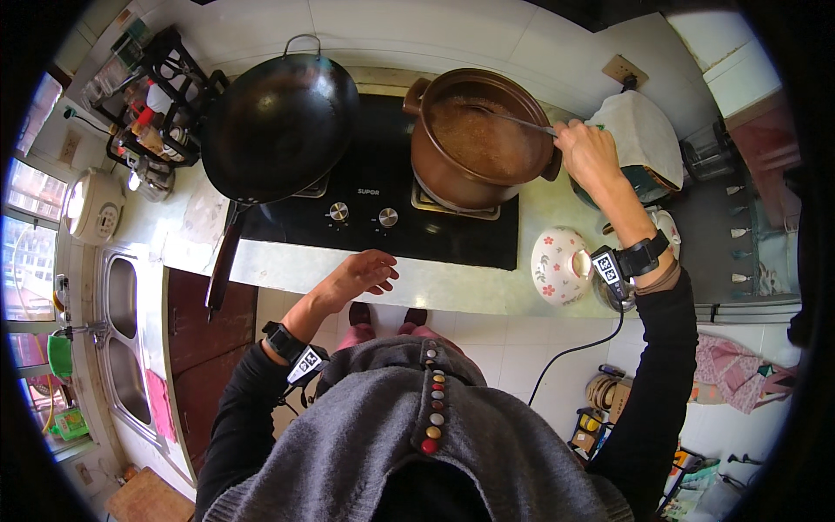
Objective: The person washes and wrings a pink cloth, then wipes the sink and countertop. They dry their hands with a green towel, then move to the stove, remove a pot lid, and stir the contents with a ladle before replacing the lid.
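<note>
My right hand [584, 153] grips the handle of a metal utensil [515, 119] whose far end dips into the brown pot [456, 176]. Brownish, bubbly liquid [483, 140] fills much of the pot, and the utensil's sunken end is hidden. The pot stands over the right burner of a black SUPOR gas hob [365, 222]. Empty and loosely curled, with the fingers apart, my left hand [363, 277] hovers by the counter's front edge, below the two hob knobs.
A black wok [274, 130] covers the left burner, its handle [225, 261] jutting past the counter edge. At right are a floral bowl [558, 267] and a cloth-draped appliance [642, 137]. A bottle rack [156, 111], rice cooker [94, 205] and double sink [124, 339] stand left.
</note>
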`<state>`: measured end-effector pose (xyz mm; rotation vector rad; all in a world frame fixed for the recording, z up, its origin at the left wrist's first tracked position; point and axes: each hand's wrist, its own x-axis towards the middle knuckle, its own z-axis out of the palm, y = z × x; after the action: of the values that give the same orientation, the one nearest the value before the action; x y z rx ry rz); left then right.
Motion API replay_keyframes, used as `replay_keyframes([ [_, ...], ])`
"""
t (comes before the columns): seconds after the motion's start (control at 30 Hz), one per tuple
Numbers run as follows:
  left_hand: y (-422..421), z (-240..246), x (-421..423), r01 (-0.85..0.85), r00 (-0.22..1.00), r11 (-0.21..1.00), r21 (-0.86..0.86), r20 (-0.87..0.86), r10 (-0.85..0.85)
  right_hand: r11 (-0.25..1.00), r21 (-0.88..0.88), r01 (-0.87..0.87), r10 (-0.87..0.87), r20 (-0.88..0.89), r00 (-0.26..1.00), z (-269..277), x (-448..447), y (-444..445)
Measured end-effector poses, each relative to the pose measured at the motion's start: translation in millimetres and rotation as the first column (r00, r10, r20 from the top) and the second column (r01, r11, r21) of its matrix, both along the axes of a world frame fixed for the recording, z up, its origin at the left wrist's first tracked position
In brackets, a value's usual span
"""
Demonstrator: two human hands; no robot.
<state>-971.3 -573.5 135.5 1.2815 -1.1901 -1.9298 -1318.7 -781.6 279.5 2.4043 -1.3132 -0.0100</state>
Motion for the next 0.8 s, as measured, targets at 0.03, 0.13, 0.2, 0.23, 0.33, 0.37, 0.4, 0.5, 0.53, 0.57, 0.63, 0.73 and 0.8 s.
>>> replay_keyframes([
  [0.03,0,-1,0,-0.009,1.0,1.0,0.01,-0.017,0.009,1.0,0.008,-0.007,0.008,-0.006,1.0,3,0,-2],
  [0.13,-1,-5,1,-0.022,0.999,1.0,0.022,-0.041,0.023,0.999,0.036,-0.016,0.017,-0.021,1.0,11,1,-4],
  [0.2,-1,-7,2,-0.022,0.998,0.999,0.024,-0.05,0.023,0.999,0.045,-0.02,0.021,-0.018,1.0,16,2,-3],
  [0.23,-1,-8,2,-0.027,0.998,0.999,0.025,-0.05,0.028,0.998,0.064,-0.01,0.013,-0.042,0.999,19,3,-2],
  [0.33,-1,-10,3,-0.039,0.998,0.999,0.03,-0.048,0.04,0.992,0.121,0.021,-0.009,-0.1,0.995,28,4,-1],
  [0.37,-1,-10,3,-0.039,0.998,0.999,0.033,-0.046,0.04,0.99,0.14,0.032,-0.016,-0.111,0.994,31,4,0],
  [0.4,-1,-11,3,-0.038,0.999,0.999,0.034,-0.037,0.039,0.986,0.16,0.044,-0.024,-0.122,0.992,34,3,0],
  [0.5,-2,-14,4,-0.035,0.998,0.999,0.038,-0.054,0.037,0.945,0.3,0.133,-0.084,-0.172,0.982,47,3,-5],
  [0.53,-2,-14,5,-0.035,0.998,0.998,0.043,-0.055,0.037,0.935,0.33,0.13,-0.079,-0.166,0.983,52,3,-7],
  [0.57,-2,-15,5,-0.036,0.998,0.998,0.049,-0.055,0.038,0.924,0.361,0.127,-0.074,-0.16,0.984,57,3,-10],
  [0.63,-2,-17,5,-0.037,0.997,0.998,0.059,-0.062,0.04,0.833,0.506,0.225,-0.159,-0.171,0.972,68,3,-16],
  [0.73,-2,-18,5,-0.034,0.996,0.997,0.064,-0.081,0.039,0.506,0.768,0.394,-0.371,-0.219,0.903,85,3,-28],
  [0.8,-2,-19,4,-0.033,0.996,0.997,0.066,-0.081,0.038,0.407,0.839,0.361,-0.419,-0.18,0.89,89,2,-29],
])
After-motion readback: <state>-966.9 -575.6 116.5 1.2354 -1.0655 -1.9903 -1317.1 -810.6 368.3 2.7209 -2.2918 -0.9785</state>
